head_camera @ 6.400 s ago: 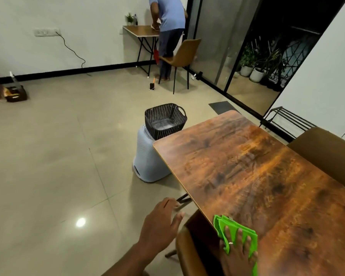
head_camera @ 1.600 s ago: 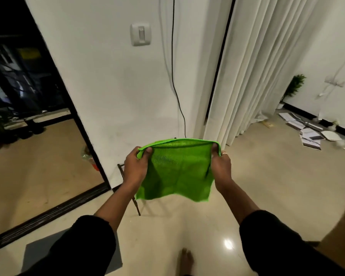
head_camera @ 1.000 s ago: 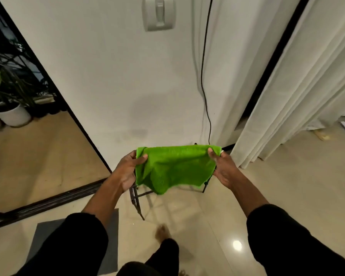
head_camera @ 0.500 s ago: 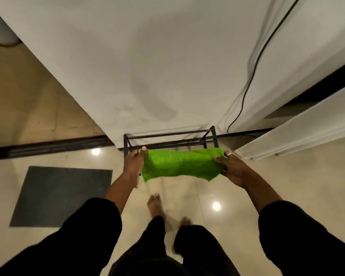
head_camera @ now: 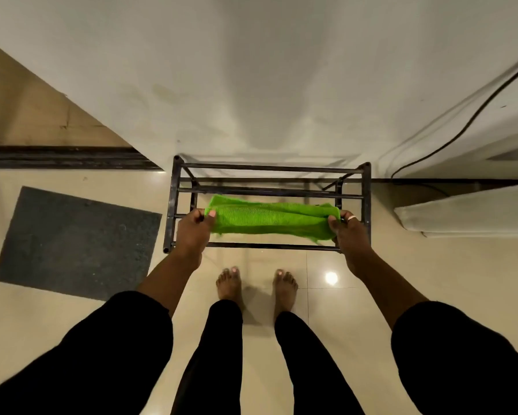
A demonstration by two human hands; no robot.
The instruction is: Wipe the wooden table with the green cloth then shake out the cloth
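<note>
Both hands, the left hand (head_camera: 193, 232) and right hand (head_camera: 349, 233), pinch the ends of the green cloth (head_camera: 271, 218), stretched above the black metal rack (head_camera: 268, 167).

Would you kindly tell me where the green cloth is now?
In the head view, the green cloth is centre frame, stretched between the left hand and right hand, over the black rack by the wall.

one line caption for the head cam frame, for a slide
Left hand and right hand hold the green cloth stretched by its ends over a black metal rack.
</note>
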